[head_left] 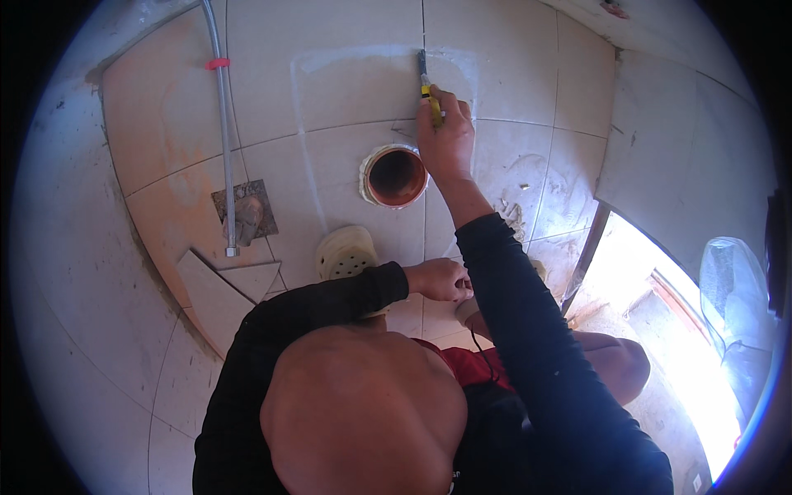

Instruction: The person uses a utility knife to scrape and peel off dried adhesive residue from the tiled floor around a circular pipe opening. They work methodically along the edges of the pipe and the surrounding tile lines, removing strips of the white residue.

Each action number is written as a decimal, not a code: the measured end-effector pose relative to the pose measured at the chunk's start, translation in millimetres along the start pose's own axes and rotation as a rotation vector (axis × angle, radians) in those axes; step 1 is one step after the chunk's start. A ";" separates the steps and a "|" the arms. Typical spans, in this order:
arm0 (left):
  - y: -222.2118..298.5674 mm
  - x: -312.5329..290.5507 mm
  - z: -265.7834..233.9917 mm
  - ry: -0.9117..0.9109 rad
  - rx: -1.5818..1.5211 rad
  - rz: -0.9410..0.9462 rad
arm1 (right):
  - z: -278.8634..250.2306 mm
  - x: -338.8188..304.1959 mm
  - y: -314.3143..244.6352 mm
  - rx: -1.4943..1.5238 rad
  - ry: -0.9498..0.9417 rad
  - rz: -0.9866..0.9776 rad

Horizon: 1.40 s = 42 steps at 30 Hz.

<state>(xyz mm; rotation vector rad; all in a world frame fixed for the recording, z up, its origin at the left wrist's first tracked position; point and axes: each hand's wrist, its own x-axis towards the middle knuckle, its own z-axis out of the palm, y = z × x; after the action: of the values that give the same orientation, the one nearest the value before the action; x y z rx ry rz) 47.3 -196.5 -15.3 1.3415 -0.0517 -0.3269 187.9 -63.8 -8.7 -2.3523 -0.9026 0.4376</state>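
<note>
Stretched forward over the tiled floor, my right hand (446, 140) grips a slim yellow-and-black utility knife (435, 107). Its dark tip touches the joint between two tiles, beyond the round pipe opening (396, 176). That orange-brown pipe has a rough pale collar around its rim. Closer to my body, my left hand (444, 280) is closed beside my right forearm, with the fingers curled; what they hold, if anything, is too small to tell. A beige clog (346, 254) with holes is on my foot, left of that hand.
At the left hangs a flexible metal hose (224, 140) with a red band. Its end reaches a square cutout (246, 209) in the floor. Broken tile pieces (216, 289) lie below it. White outline marks surround the pipe. A clear plastic bag (733, 285) is by the bright doorway.
</note>
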 end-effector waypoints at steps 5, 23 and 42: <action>5.8 1.2 -8.7 -0.014 0.005 -0.056 | -2.3 -3.3 2.6 0.060 0.027 -0.034; -30.4 11.4 13.7 0.078 0.129 0.113 | 2.6 -2.6 -1.6 0.027 0.033 -0.048; -43.5 14.4 29.2 0.160 0.096 0.095 | 1.3 -3.4 -1.6 0.026 0.015 -0.087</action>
<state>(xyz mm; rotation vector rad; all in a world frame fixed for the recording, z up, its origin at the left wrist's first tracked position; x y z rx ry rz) 45.7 -236.1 -52.4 1.4511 0.0027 -0.1373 184.0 -64.7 -8.3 -2.2797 -0.9826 0.3936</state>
